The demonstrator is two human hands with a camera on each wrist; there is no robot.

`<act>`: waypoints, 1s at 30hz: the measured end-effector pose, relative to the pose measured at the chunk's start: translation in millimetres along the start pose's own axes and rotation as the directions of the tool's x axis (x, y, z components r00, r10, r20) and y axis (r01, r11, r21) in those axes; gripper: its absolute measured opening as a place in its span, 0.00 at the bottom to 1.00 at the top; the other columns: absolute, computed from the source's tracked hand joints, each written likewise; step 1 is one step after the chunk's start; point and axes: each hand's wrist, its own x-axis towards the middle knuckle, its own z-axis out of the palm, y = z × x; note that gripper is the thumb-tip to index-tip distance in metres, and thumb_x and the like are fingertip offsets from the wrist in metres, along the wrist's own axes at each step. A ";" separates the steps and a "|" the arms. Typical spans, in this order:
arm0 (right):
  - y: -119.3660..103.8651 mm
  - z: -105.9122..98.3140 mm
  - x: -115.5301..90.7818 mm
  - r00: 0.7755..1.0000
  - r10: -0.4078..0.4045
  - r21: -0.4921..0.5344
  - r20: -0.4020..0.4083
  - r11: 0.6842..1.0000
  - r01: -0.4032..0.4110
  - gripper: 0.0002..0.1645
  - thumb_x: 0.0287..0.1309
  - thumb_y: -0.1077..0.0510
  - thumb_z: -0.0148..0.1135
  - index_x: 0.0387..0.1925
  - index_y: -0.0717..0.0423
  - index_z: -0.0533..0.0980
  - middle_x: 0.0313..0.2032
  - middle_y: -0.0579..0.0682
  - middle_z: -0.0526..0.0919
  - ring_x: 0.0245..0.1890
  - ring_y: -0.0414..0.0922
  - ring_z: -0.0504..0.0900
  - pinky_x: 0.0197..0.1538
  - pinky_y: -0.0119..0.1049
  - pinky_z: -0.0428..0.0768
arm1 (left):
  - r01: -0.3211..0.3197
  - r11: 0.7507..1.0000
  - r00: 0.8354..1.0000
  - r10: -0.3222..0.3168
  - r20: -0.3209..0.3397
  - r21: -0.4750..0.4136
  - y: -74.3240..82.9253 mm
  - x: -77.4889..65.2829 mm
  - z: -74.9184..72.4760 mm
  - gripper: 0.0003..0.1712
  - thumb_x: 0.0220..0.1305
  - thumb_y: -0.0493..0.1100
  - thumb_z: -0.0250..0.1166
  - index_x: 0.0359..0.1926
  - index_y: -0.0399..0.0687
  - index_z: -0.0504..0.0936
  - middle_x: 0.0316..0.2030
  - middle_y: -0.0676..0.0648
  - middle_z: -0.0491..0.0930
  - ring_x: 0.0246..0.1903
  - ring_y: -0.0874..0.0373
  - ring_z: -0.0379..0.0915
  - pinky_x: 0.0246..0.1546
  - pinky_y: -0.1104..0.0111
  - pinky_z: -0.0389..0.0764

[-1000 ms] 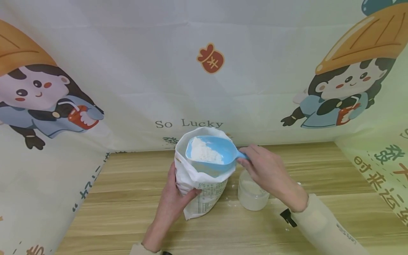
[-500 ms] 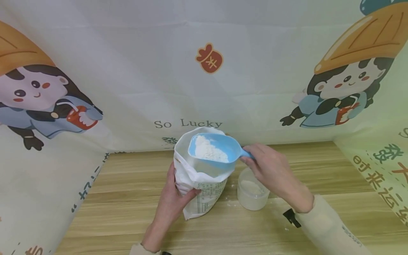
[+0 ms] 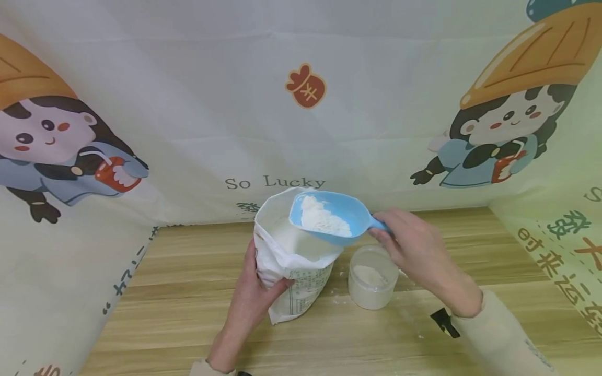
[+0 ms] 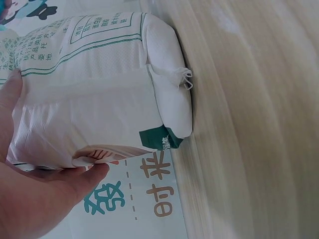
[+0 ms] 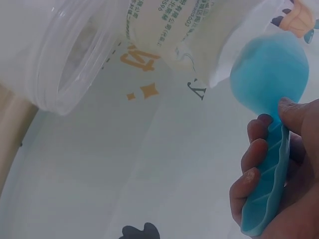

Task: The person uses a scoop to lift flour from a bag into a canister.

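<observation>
My right hand [image 3: 418, 250] grips the handle of a blue scoop [image 3: 359, 211], its fingers wrapped round it in the right wrist view. White powder [image 3: 324, 219] lies heaped in the scoop's bowl, which is held over the right side of the mouth of a white woven bag [image 3: 301, 287]. More pale powder shows inside the bag. With thumb in front and fingers at its left side, my left hand [image 3: 256, 297] holds the bag. The left wrist view shows green print on the bag [image 4: 94, 94]. Right of the bag stands a clear round jar [image 3: 371, 297], uncovered and partly filled with powder.
The wooden tabletop [image 3: 178, 313] has specks of powder scattered around the jar. A white printed cloth [image 3: 226, 115] hangs behind the table and along both sides. The jar's rim [image 5: 65, 94] is close to the bag's right side.
The scoop with its powder has moved right, from over the middle of the bag's mouth toward the jar side. The jar's opening is now uncovered by my right hand. My left hand keeps its hold.
</observation>
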 end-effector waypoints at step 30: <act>29.8 -33.4 -47.1 0.999 0.037 -0.128 -0.018 0.991 -0.039 0.16 0.74 0.48 0.60 0.47 0.57 0.82 0.37 0.46 0.83 0.32 0.42 0.75 0.30 0.40 0.77 | -0.029 1.000 1.000 0.029 0.000 -0.008 -1.1 0.8 1.1 0.68 0.51 0.41 0.83 0.83 0.58 0.46 0.70 0.39 0.69 0.64 0.40 0.71 0.63 0.44 0.73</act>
